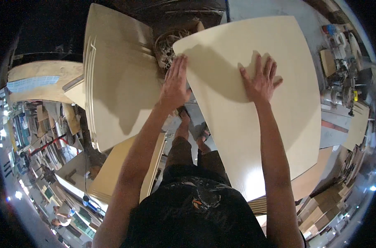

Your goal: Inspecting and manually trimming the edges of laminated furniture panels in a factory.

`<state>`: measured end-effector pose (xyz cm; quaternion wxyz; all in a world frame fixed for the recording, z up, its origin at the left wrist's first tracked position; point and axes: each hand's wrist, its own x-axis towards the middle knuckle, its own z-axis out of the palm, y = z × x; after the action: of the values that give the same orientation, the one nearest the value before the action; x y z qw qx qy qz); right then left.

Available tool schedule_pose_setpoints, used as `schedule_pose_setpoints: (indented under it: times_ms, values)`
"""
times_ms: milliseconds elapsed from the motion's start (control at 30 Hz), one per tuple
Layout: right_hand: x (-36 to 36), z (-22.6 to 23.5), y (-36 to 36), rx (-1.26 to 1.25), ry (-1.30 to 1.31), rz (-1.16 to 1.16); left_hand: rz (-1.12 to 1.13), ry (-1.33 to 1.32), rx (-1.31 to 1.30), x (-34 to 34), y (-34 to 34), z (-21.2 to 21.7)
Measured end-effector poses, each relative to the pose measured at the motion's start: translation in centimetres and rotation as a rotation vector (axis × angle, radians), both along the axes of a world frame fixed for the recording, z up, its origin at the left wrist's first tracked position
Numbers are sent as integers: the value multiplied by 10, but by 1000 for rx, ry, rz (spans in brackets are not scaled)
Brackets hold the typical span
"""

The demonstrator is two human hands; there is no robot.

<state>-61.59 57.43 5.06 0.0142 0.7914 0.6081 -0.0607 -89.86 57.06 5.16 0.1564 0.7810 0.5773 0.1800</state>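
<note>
A large pale wooden panel (233, 128) with curved edges lies in front of me to the right, its surface smooth and shiny near my body. My right hand (260, 82) rests flat on its upper part, fingers spread. Along the panel's left edge, close to its far left corner, is my left hand (174, 87), its fingers stretched out and held together. The fingertips reach the edge; whether they press on it I cannot tell. To the left stands a stack of similar panels (121, 70), shaded by my arm.
A box of tangled strips (171, 45) sits between the stack and the panel. More panels (113, 165) are stacked lower left. Tools and metal parts (341, 87) crowd the right side. My feet are on the floor in the gap. Another person (63, 218) is far off at lower left.
</note>
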Motion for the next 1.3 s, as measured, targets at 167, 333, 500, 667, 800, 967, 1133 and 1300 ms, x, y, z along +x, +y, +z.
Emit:
schedule_pose_setpoints:
  times_ms: [167, 333, 500, 667, 800, 967, 1133, 1300]
  values:
    - [4, -3, 6, 82, 6, -74, 206, -332, 43, 13, -12, -32]
    - [6, -5, 11, 100, 16, -86, 391, -297, -79, 30, -19, -31]
    - [5, -10, 12, 160, -2, -61, 372, -130, -91, 35, -32, -14]
    - [5, -14, 17, 122, -71, -65, 362, -43, -145, 27, -71, -12]
    - [4, -18, 22, 119, -86, -105, 427, -305, -149, 32, -83, -20]
    - [9, -17, 35, 113, -162, -119, 461, -341, -275, 43, -52, -27]
    - [1, -42, 18, 140, -204, 202, 470, -430, -236, 60, -29, -26]
    - [-63, -4, -11, 27, -4, 241, 408, -323, -161, 56, -10, -30]
